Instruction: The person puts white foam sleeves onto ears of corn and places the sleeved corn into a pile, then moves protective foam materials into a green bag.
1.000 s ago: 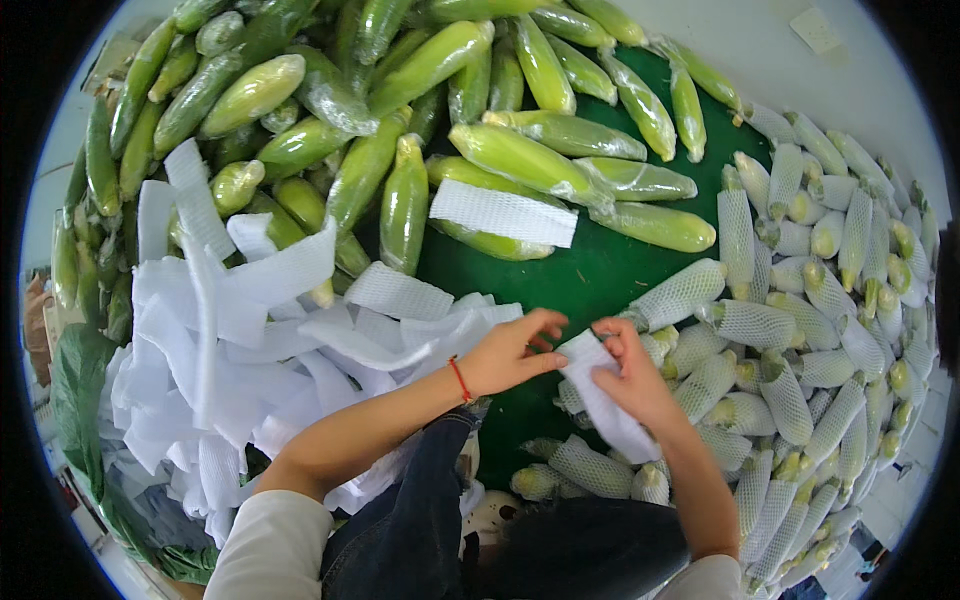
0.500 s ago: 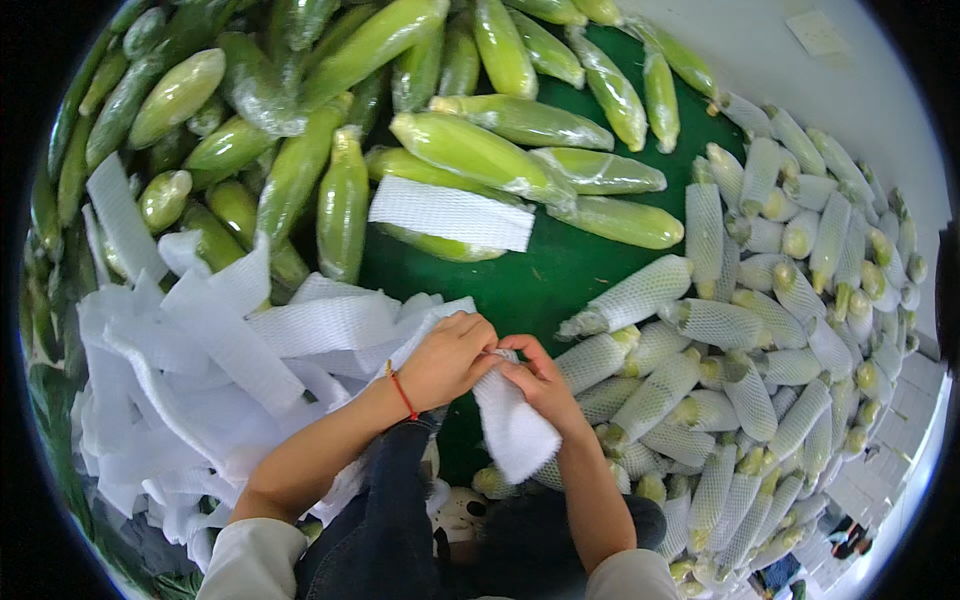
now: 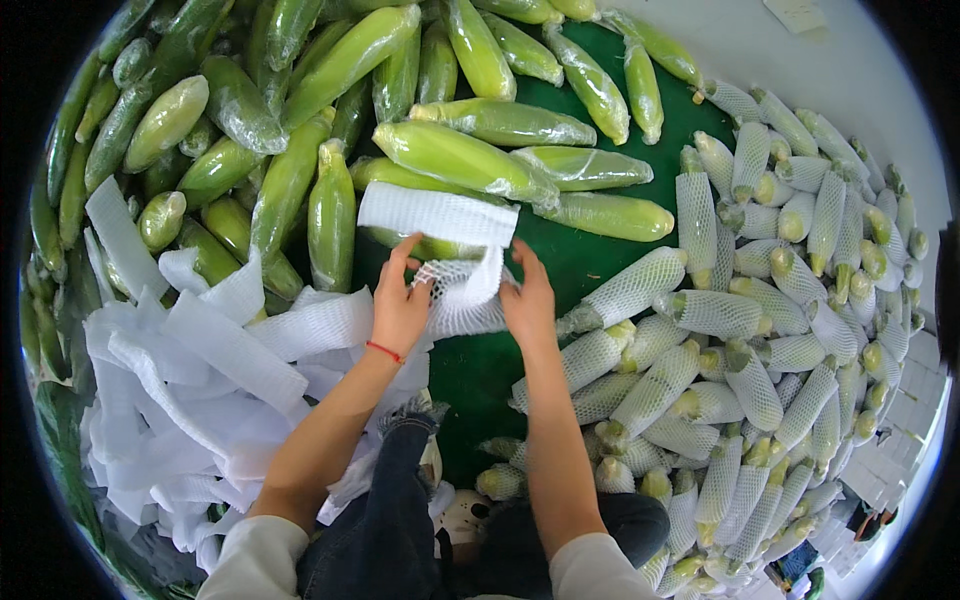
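A white foam net sleeve (image 3: pixel 462 305) is spread between my two hands, its mesh stretched wide. My left hand (image 3: pixel 402 308), with a red cord on its wrist, grips the sleeve's left side. On its other side, the fingers of my right hand (image 3: pixel 528 300) are closed on the edge. Just beyond my fingertips, a flat white foam sleeve (image 3: pixel 435 213) lies across a film-wrapped ear of corn (image 3: pixel 425 243). Another green ear of corn (image 3: pixel 465 160) rests behind it.
Loose foam sleeves (image 3: pixel 215 350) are heaped at my left. Film-wrapped corn (image 3: pixel 330 215) is piled at the far left and back. Many netted ears of corn (image 3: pixel 715 315) fill the right side, up to a pale wall (image 3: pixel 850 70). Green surface (image 3: pixel 590 260) shows between the piles.
Both hands have moved forward, away from my lap, and apart. The foam sleeve, bunched and hanging before, is now opened out between them. The view has shifted slightly.
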The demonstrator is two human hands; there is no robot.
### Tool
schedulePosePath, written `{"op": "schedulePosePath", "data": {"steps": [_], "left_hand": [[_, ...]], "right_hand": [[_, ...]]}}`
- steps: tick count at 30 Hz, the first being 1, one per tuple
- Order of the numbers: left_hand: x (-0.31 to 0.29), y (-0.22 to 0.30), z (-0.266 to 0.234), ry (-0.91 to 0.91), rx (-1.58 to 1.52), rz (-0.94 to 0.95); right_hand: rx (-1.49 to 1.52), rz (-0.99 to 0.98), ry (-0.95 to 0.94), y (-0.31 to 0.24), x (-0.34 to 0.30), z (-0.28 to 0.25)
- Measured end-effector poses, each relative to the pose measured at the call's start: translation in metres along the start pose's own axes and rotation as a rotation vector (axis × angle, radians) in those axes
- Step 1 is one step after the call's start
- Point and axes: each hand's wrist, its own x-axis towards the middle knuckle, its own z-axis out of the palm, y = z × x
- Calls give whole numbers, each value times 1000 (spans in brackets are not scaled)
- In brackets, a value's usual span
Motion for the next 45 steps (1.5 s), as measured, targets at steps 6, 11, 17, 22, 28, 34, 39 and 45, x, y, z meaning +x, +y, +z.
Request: {"op": "schedulePosePath", "data": {"steps": [6, 11, 17, 22, 28, 34, 39, 45], "left_hand": [[-5, 22, -13, -82, -27, 41], [-62, 47, -31, -392, -414, 18], [-40, 25, -5, -256, -595, -344], [-46, -5, -3, -527, -428, -228], [-38, -25, 8, -534, -242, -143], [-49, 12, 15, -471, -69, -38], [-38, 12, 35, -432, 58, 221], [-15, -12, 50, -416, 21, 295]], "right_hand": [[1079, 369, -120, -37, -22, 22], [867, 156, 45, -55, -63, -7], [897, 285, 180, -49, -59, 1], [945, 327, 220, -8, -95, 16], [1025, 397, 251, 18, -95, 40], [1348, 417, 304, -1, -99, 6], [1359, 383, 412, 6, -103, 6], [1474, 514, 499, -5, -88, 11]]}}
